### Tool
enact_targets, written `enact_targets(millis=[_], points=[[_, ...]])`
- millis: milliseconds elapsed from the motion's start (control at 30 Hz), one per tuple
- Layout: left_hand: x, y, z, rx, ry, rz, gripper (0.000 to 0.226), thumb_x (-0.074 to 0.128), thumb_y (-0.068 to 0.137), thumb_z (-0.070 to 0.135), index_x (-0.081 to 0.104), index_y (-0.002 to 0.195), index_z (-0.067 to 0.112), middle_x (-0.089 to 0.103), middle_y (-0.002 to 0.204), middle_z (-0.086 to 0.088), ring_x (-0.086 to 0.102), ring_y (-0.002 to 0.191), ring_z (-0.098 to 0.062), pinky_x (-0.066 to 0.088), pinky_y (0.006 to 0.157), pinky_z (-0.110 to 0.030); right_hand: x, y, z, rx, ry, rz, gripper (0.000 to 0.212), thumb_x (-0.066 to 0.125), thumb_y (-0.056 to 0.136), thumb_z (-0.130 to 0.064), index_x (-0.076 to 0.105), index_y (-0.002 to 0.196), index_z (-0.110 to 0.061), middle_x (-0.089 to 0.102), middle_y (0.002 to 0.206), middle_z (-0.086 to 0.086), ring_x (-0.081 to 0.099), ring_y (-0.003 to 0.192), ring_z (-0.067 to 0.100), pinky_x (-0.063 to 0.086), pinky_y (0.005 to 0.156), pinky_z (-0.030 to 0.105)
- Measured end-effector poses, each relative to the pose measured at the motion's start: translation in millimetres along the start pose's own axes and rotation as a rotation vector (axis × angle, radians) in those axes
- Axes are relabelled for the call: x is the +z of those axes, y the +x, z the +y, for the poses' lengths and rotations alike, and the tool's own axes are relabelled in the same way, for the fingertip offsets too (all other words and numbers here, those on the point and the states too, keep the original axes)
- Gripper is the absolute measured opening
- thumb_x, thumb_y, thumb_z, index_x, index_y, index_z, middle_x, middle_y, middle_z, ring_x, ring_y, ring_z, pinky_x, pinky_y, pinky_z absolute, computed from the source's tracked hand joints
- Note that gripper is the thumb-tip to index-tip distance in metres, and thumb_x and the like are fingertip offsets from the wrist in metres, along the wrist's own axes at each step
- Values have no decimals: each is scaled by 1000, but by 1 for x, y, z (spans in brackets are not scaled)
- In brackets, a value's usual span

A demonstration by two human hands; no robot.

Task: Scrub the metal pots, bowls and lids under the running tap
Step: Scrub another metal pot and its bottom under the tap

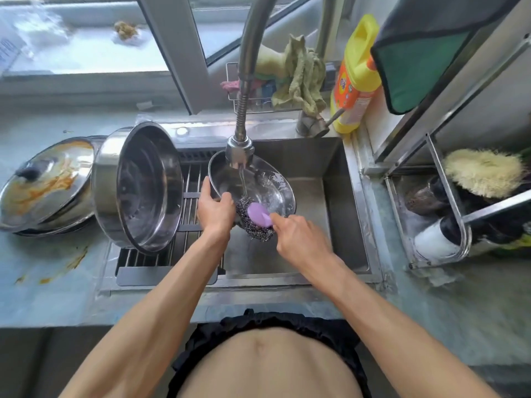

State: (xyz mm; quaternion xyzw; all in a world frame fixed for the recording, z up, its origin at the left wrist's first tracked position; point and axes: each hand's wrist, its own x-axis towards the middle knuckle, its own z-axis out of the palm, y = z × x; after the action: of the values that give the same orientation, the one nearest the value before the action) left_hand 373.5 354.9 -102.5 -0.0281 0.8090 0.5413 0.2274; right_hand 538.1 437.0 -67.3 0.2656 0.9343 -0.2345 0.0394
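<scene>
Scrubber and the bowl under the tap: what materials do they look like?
The scrubber: looks like coiled steel wool, a grey, glinting tangle, with a smooth, matte lilac handle, probably plastic. The right hand grips it. The bowl: thin polished metal, likely stainless steel, with mirror-like reflections and wet glare. The left hand holds its rim.

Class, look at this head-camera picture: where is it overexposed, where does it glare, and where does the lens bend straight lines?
Head view: the window ledge at top left is washed out by daylight; the tilted steel pot and the wet metal bowl show bright reflections; the wide lens bows the steel rack rails at right.
</scene>
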Motion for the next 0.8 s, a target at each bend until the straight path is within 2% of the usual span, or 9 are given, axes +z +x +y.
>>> enact_targets(millis=[67,167,267,333,467,533,600,733,800], points=[[-4,-3,4,-34,-37,-4,69,47,81,17,46,149,32,62,68,-8,56,55,-27,46,44,-32,-2,-4,7,-7,-34,-12,27,39,101,-20,54,123,-22,61,96,14,61,87,41,40,64,40],[-7,-9,7,-46,-110,-3,74,47,89,8,34,157,36,67,85,-11,57,61,-29,46,44,-31,-7,-10,28,117,-68,-46,33,42,99,-20,55,129,-27,66,106,14,63,95,41,47,73,44],[-1,-10,5,-31,-118,25,80,52,78,25,33,153,45,68,127,-8,72,91,-36,60,73,-41,-3,-9,24,157,0,-1,34,43,99,-19,59,128,-26,68,107,14,64,95,40,51,75,44],[3,-12,2,-66,-97,13,80,52,72,29,38,149,46,66,132,-8,71,103,-36,60,87,-56,7,-6,9,78,82,46,25,43,99,-18,61,116,-22,68,96,13,64,86,39,51,68,44],[7,-27,8,-65,-193,-23,42,45,83,-3,52,106,31,61,109,-12,72,87,-41,62,54,-48,25,-1,24,257,149,18,24,46,98,-25,66,110,-23,70,99,14,64,91,39,49,69,40],[5,-21,7,-60,-206,-10,48,45,85,-3,48,126,22,58,119,-5,69,94,-32,62,53,-43,29,-4,36,404,298,54,24,48,98,-30,68,109,-23,72,96,10,65,92,37,53,72,39],[3,-15,8,-128,-239,-23,73,46,87,-2,31,152,27,49,144,-2,68,108,-33,61,54,-38,30,-6,37,513,445,146,21,53,94,-32,68,99,-18,69,85,4,65,88,34,52,72,37],[10,-23,13,-188,-284,-81,58,48,87,-7,33,133,24,50,134,-12,70,103,-34,62,57,-38,31,5,35,755,784,140,48,63,82,-63,67,100,-19,67,87,-1,62,84,21,50,74,33],[16,-32,12,-216,-287,-111,55,51,88,-9,33,133,17,52,127,-11,69,99,-29,62,55,-36,31,12,38,826,1070,113,56,68,76,-69,70,102,-20,65,71,-6,51,55,11,43,50,28]])
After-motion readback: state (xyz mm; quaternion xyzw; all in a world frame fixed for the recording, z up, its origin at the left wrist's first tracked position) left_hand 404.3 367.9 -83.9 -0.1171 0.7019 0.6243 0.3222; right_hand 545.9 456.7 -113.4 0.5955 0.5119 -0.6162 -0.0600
